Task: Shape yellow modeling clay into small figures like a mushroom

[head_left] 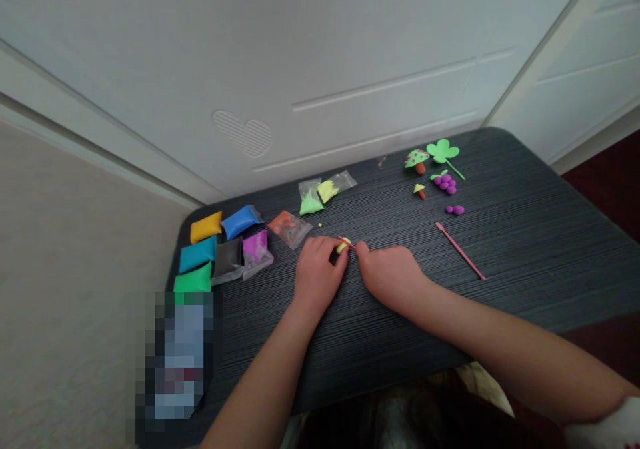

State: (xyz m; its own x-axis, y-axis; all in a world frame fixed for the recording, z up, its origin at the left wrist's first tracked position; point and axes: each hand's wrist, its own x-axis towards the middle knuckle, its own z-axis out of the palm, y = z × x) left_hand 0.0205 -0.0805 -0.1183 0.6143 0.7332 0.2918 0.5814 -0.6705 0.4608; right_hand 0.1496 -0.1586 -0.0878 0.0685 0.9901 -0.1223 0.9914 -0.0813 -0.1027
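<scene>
Near the middle of the dark table, my left hand [317, 268] pinches a small lump of pale yellow modelling clay [343, 248] between thumb and fingers. From the right, my right hand [393, 272] grips a thin pink clay tool [347, 241], whose end lies across the top of the lump. My fingers cover most of that tool. A tiny yellow crumb [320, 225] rests just beyond my left hand. Behind it are an opened bag of orange-brown clay [287, 226], a bag of light green clay [311, 200] and a bag of pale yellow clay [329, 190].
At left lie several clay packets, among them a blue packet [241, 222] and a black packet [229, 257]. On the right are a spotted mushroom [417, 160], a small mushroom [420, 190], a green clover [443, 151], purple grapes [445, 182] and another pink tool [460, 250]. A white panel [350, 56] stands behind.
</scene>
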